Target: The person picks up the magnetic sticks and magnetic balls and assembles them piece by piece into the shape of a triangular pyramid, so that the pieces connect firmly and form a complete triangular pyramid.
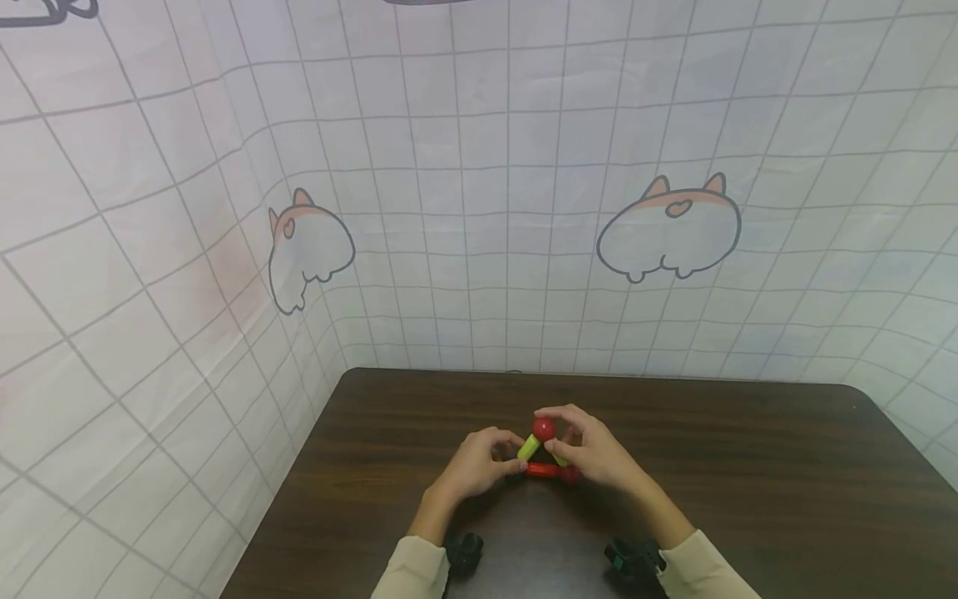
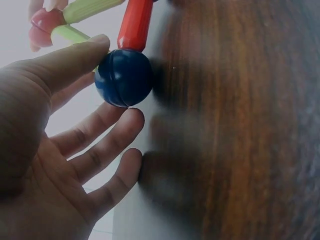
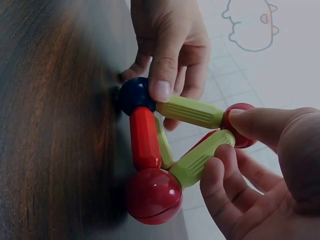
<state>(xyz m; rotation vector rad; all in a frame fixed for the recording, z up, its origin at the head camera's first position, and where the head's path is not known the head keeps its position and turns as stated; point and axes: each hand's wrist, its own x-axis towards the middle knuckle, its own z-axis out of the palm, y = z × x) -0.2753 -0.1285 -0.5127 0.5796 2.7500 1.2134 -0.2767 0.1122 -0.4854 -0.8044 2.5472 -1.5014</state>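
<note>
A small frame of magnetic rods and balls stands on the table between my hands. My left hand (image 1: 477, 464) pinches its blue ball (image 2: 124, 77) corner, thumb against the ball and the adjoining yellow-green rod (image 3: 192, 111). At the top, my right hand (image 1: 599, 451) holds a red ball (image 1: 544, 428) between thumb and fingers, with fingertips also touching a second yellow-green rod (image 3: 202, 159). A red rod (image 1: 543, 470) runs low from the blue ball to another red ball (image 3: 154, 196). Behind it, another yellow-green rod (image 3: 164, 144) and some red are partly hidden.
The dark wood-grain table (image 1: 748, 466) extends around both hands. A white grid-patterned cloth (image 1: 486, 208) with cartoon animal drawings hangs behind and at the sides. Black devices (image 1: 466, 553) sit at both wrists, by the pale sleeves (image 1: 415, 570).
</note>
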